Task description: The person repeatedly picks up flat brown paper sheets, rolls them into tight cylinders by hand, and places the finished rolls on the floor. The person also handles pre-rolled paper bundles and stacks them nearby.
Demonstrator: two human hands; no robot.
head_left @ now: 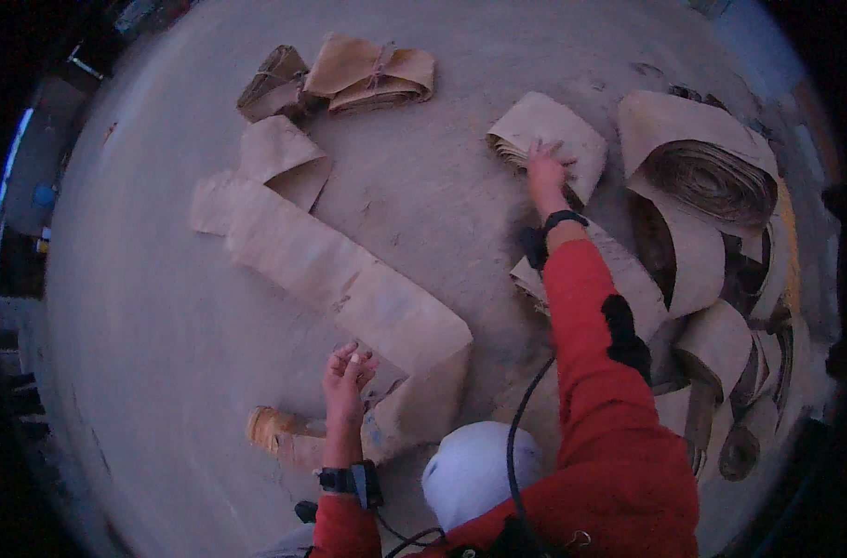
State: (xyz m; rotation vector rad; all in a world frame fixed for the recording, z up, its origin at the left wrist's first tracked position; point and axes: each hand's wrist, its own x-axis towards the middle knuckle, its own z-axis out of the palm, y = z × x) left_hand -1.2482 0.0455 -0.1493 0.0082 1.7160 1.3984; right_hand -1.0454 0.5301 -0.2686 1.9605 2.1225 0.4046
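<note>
My right hand reaches forward with fingers spread and rests flat on a folded stack of brown sheet material, whose layered edges show on the left. My left hand hovers beside a long brown strip, fingers curled in and the thumb against them; whatever they may pinch is too small to make out. That strip runs diagonally over the ground, folded over at its far end and bent near my left hand. Under my right forearm lies another layered brown piece, partly hidden by the red sleeve.
Large loose brown rolls and curled strips pile up at the right. Far off lie a tied folded bundle and a darker bundle. An orange-yellow roll end is near my left wrist. A black cable crosses beside my right arm.
</note>
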